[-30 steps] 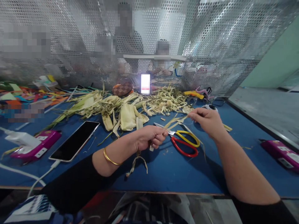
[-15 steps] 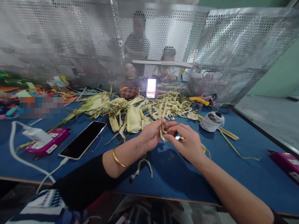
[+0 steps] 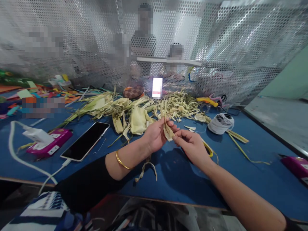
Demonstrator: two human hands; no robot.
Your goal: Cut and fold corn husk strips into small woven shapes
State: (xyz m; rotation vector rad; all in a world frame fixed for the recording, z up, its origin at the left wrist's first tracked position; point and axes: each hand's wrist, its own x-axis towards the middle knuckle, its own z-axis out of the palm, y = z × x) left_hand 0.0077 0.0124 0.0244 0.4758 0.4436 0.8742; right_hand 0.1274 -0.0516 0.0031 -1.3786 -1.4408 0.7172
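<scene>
A pale dried corn husk strip (image 3: 167, 131) is held up over the blue table (image 3: 190, 189). My left hand (image 3: 156, 134) grips it, its upper end standing above the thumb. With closed fingertips, my right hand (image 3: 190, 144) pinches the lower edge of the husk, which looks spread there. Partly hidden under the right hand lie scissors with a yellow handle (image 3: 209, 149). A curled scrap of husk (image 3: 146, 170) rests on the table below my left wrist. Beyond my hands lie a wide husk piece (image 3: 139, 121) and a heap of shredded husk (image 3: 180, 106).
To the left are a phone (image 3: 85, 141) on a cable and a magenta power strip (image 3: 49, 144) with a white plug. A white thread spool (image 3: 220, 124) stands right, with another magenta strip (image 3: 295, 166) beyond. Behind rises a perforated metal screen (image 3: 96, 48), with people visible through it.
The husk's lower end now looks wider and flatter between my hands. My right hand has shifted slightly down, and more of the scissors shows. The view has moved a little.
</scene>
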